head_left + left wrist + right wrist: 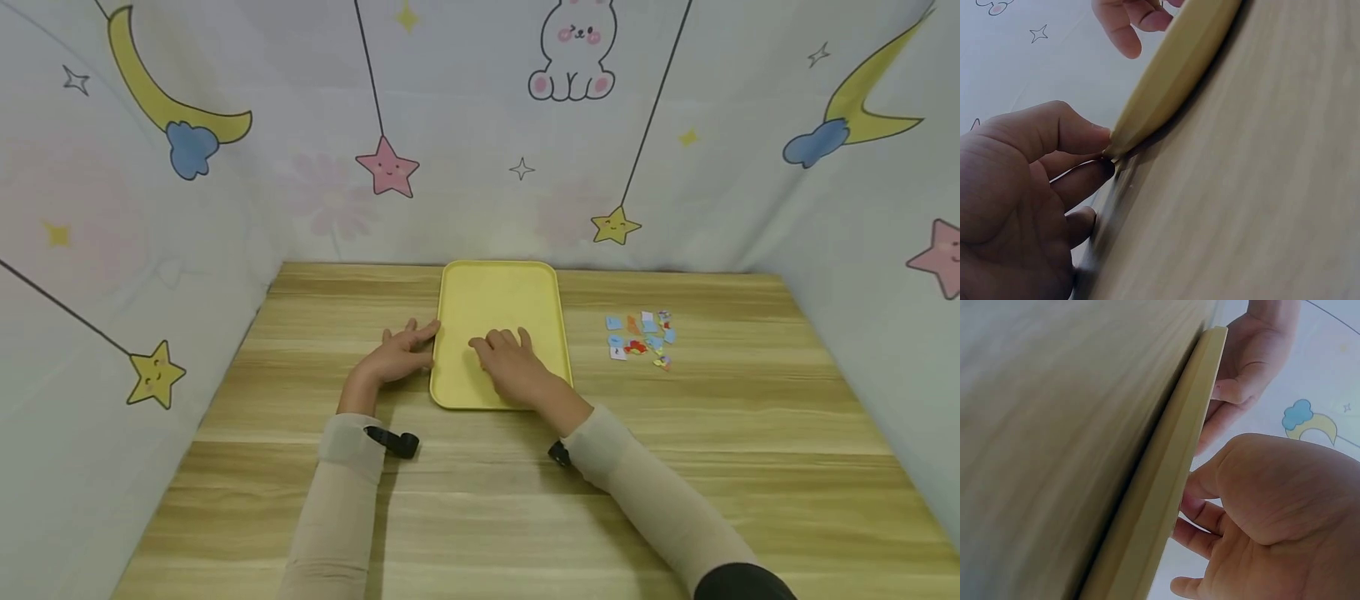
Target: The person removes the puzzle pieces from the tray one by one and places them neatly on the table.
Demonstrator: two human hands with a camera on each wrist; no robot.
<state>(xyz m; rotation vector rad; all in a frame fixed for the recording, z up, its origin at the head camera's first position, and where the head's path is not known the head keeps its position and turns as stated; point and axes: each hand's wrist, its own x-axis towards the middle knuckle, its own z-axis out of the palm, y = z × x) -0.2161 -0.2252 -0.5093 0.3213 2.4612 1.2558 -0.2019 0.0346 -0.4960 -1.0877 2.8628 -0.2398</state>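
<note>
A yellow rectangular tray (498, 292) lies flat on the wooden table. At its left edge, my left hand (393, 357) holds the rim; in the left wrist view, the thumb and fingers of the left hand (1029, 175) meet at the tray's rim (1166, 87). Over the lower middle of the tray, my right hand (513, 367) reaches down with bent fingers. The right wrist view shows the right hand (1266, 512) with thumb and index finger close together just behind the tray wall (1154, 506). The rim hides those fingertips, and I cannot tell whether they pinch something small.
Several small flat colourful pieces (635, 347), blue, white, red and orange, lie grouped on the wooden table (720, 400) right of the tray. A white cloth backdrop (465, 100) printed with stars and moons stands around the table's back and sides.
</note>
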